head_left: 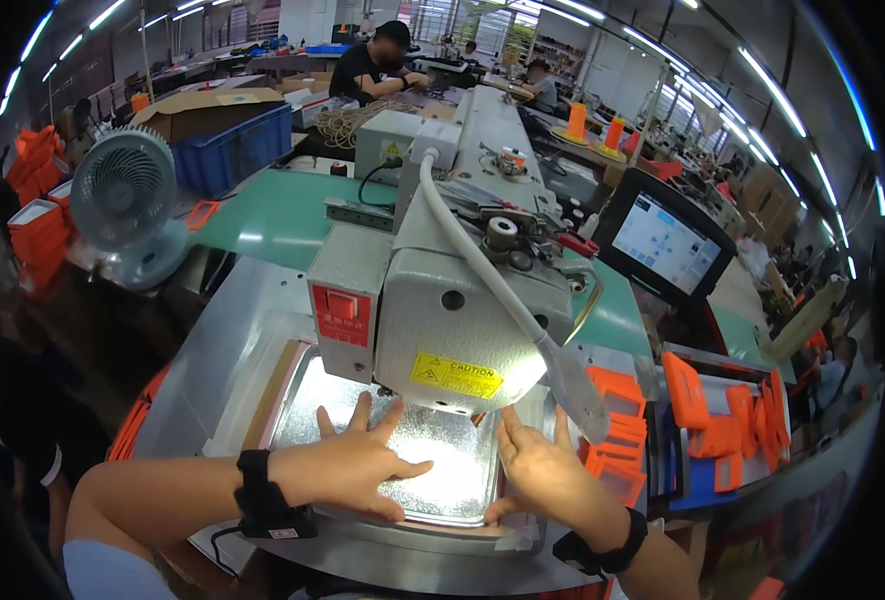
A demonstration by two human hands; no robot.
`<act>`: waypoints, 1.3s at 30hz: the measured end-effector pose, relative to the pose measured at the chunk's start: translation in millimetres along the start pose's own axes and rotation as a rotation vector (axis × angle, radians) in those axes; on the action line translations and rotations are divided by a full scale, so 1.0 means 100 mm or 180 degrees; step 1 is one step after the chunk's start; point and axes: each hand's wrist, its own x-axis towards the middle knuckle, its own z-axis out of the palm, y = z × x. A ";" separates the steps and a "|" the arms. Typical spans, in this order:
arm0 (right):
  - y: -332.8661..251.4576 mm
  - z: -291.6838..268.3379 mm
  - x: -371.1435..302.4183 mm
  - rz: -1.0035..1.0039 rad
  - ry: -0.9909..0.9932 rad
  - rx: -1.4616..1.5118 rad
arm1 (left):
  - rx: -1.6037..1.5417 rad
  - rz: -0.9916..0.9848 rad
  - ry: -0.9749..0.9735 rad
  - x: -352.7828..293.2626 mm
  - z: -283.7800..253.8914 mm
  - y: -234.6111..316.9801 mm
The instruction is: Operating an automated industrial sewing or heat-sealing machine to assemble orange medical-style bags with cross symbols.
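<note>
From my remote seat, through the head view, I see a silvery, sparkling rectangular sheet with rounded corners (451,478) lying flat on a grey metal worktable (225,365), directly beneath the head of a pale grey industrial sewing machine (443,320). The left hand (355,466) lies palm down over the sheet, its fingers splayed apart and closed on nothing; the right hand (548,470) straddles the sheet's right edge, thumb and fingertips well apart, with nothing clamped between them that I can make out. Bright orange rectangular frames (618,445) lie to the right, just beside that hand. I judge the sheet light and thin, fairly stiff when flat, perhaps slick under bare fingertips and easily creased or scuffed; its backing is hidden from me. I would take hold at the rim, near the two lower corners, keeping clear of the glittering middle and the needle area.
</note>
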 end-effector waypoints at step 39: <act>-0.27 -0.01 0.37 -0.0038 -0.0103 0.0067 | 0.0020 0.0052 0.0102 -0.26 -0.09 -0.45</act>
